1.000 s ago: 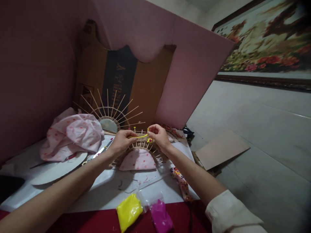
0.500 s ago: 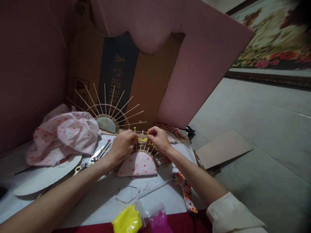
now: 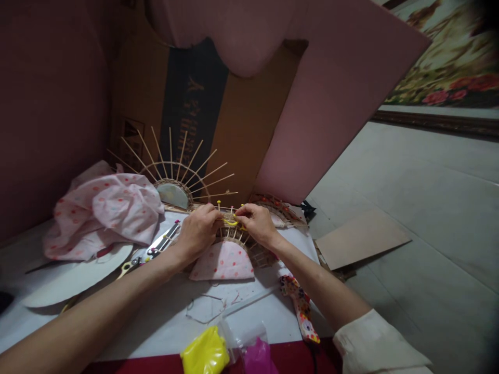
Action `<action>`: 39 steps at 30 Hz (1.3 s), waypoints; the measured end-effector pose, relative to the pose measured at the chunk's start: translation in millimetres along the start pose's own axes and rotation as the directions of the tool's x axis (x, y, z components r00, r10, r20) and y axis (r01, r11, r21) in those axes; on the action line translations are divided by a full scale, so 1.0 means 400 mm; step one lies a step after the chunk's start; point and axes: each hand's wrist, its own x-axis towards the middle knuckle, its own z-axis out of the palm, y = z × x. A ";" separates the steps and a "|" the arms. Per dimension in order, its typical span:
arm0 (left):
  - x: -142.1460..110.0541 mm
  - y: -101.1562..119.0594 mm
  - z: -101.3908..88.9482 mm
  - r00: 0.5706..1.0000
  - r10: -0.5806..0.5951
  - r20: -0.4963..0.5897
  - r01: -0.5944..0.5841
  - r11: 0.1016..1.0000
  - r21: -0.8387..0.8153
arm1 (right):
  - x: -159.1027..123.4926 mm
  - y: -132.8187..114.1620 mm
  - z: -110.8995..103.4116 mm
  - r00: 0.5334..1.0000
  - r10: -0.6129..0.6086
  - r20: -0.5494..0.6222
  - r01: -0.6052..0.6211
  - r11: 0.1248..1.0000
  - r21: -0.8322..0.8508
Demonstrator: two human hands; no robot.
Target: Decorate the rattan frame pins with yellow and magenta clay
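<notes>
A thin yellow strand (image 3: 231,223), soft-looking, curves across the top of a woven half-round piece (image 3: 234,235) with upright sticks. My right hand (image 3: 258,224) pinches the strand's right end between thumb and fingers. At the left end, the closed fingers of my left hand (image 3: 199,231) meet the strand and the woven edge; their tips are partly hidden. Pink dotted fabric (image 3: 223,261) covers the middle of the woven piece. Small yellow and pink knobs top some sticks, including a yellow knob (image 3: 219,202) between my hands.
Behind stands another woven fan (image 3: 173,195) with long bare sticks. Dotted cloth (image 3: 113,213), scissors (image 3: 127,267) and a white board (image 3: 78,280) lie left. In front are bags of yellow clay-like material (image 3: 205,353) and purple material (image 3: 257,356). A patterned glue-gun-like tool (image 3: 300,309) lies right.
The camera view has shifted slightly. Both hands stay at the woven piece's top edge, and the right fingers have closed a little further over the yellow strand.
</notes>
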 end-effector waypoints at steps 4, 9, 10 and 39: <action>0.001 -0.005 0.004 1.000 0.015 -0.025 -0.014 0.998 0.063 | 0.001 -0.003 -0.001 0.999 -0.038 0.006 0.038 0.999 -0.024; 0.001 -0.009 0.009 0.999 0.024 -0.033 -0.021 0.996 0.084 | 0.003 -0.002 0.001 0.999 -0.053 0.009 0.054 0.997 -0.055; 0.001 -0.009 0.010 0.999 0.022 -0.036 -0.019 0.996 0.084 | 0.003 -0.001 0.002 0.999 -0.052 0.007 0.052 0.997 -0.061; -0.004 -0.005 0.011 1.000 0.027 0.006 -0.027 0.984 0.176 | -0.010 -0.013 -0.012 0.995 -0.102 0.013 0.103 0.978 -0.183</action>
